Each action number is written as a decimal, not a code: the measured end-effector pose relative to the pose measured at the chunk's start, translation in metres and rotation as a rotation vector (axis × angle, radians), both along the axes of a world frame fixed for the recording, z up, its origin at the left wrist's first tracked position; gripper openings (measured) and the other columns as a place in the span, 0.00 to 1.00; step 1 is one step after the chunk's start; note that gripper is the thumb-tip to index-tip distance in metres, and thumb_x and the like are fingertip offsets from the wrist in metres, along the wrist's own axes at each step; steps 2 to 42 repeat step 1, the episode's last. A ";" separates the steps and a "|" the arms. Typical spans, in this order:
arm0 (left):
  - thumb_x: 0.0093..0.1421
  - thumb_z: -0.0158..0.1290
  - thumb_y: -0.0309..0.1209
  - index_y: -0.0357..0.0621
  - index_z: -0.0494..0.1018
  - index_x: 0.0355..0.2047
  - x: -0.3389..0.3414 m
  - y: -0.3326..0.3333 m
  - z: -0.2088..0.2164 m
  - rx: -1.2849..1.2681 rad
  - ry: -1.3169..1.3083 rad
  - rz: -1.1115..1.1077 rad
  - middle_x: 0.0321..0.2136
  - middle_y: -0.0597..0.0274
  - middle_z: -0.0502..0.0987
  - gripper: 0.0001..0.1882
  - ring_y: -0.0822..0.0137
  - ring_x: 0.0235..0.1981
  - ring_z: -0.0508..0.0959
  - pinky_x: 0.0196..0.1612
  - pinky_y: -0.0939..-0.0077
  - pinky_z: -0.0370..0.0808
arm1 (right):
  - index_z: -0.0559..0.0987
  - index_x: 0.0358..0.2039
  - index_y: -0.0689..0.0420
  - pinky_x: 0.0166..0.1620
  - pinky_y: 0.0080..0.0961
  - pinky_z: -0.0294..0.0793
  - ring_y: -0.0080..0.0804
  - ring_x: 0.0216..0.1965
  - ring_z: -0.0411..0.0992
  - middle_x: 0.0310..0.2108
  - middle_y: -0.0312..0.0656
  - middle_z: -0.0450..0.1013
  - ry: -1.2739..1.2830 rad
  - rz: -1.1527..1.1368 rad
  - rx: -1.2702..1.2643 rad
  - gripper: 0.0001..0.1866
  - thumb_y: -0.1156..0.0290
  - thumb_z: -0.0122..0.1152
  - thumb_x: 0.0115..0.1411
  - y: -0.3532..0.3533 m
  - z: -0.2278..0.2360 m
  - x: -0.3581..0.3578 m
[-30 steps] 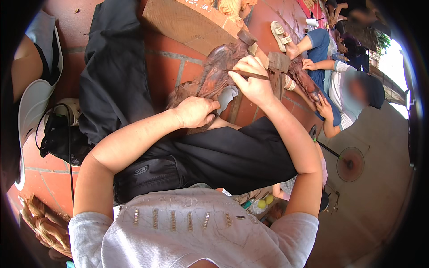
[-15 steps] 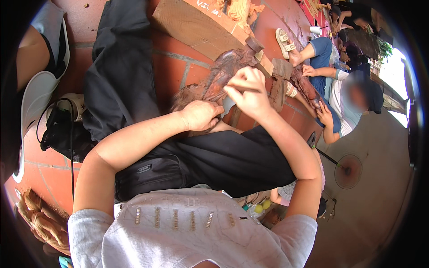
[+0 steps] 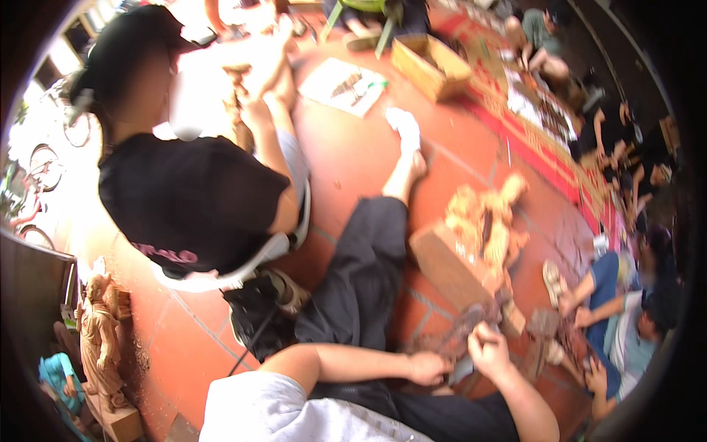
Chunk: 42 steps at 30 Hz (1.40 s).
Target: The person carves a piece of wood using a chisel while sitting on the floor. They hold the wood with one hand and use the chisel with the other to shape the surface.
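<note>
A dark reddish-brown wood carving [image 3: 458, 325] lies by my lap at the lower right, blurred by motion. My left hand [image 3: 430, 367] is closed at its near end, fingers curled down. Close to its right, my right hand [image 3: 489, 349] is a raised fist by the carving. Whatever that fist holds is too blurred to make out. A small grey patch [image 3: 462, 367] shows between the two hands; its kind is unclear. Just beyond the carving sits a pale orange wood carving [image 3: 486, 228] on a block base [image 3: 453, 267].
On the left, a person in black [image 3: 195, 199] sits on a white chair [image 3: 258, 258]. A standing wooden statue [image 3: 99, 339] is at far left. Another person [image 3: 630, 331] works at the right. Farther off are a paper sheet [image 3: 324, 85], a wooden box [image 3: 442, 77] and a red mat [image 3: 534, 151].
My view has swung left and up, so my hands and the dark carving now appear lower. The seated person in black and the statue have come into view. Both hands stay at the carving.
</note>
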<state>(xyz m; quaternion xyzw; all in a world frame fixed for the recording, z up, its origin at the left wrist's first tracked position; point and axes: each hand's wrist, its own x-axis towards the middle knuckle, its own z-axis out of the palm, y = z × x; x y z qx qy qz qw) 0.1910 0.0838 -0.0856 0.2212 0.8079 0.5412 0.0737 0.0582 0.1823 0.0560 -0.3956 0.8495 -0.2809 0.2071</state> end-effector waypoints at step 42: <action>0.51 0.56 0.33 0.40 0.73 0.41 -0.001 -0.005 0.004 0.048 -0.031 -0.039 0.40 0.45 0.78 0.17 0.46 0.40 0.78 0.43 0.54 0.76 | 0.72 0.25 0.56 0.29 0.36 0.73 0.44 0.23 0.73 0.21 0.47 0.69 -0.043 0.019 0.002 0.06 0.74 0.60 0.56 -0.006 -0.001 0.006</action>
